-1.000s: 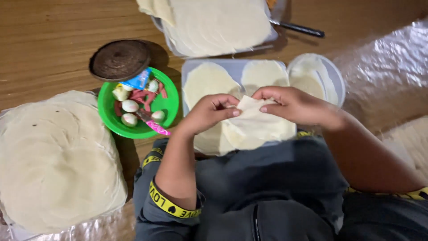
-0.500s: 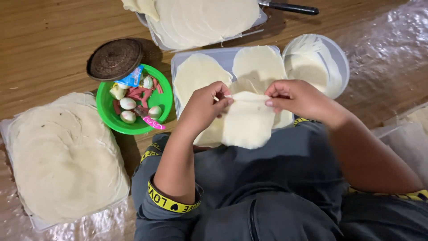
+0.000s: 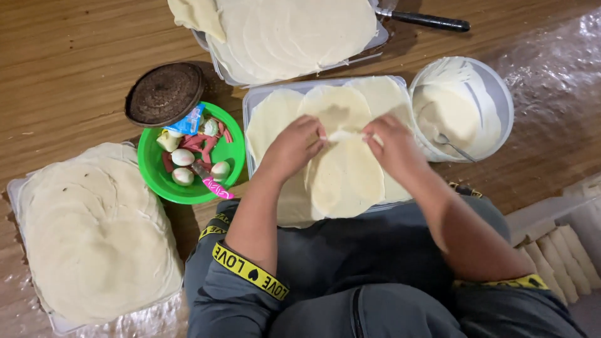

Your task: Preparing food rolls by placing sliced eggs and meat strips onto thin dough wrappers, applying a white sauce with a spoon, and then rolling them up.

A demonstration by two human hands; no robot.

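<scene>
My left hand and my right hand pinch the top edge of a thin, pale round wrapper, one hand on each side. The wrapper hangs down over a clear plastic tray that holds more round wrappers spread flat. My lap in dark trousers is just below the tray. A white bowl of pale paste with a spoon stands right of my right hand.
A green bowl with small eggs and filling sits left of the tray, a dark round lid behind it. Wrapper stacks lie at far left and at the top. Rolled pieces fill a container at right. A black handle lies on the wooden floor.
The wrapper has dropped lower and opened out flat from my fingers. Both hands have moved slightly apart along its top edge.
</scene>
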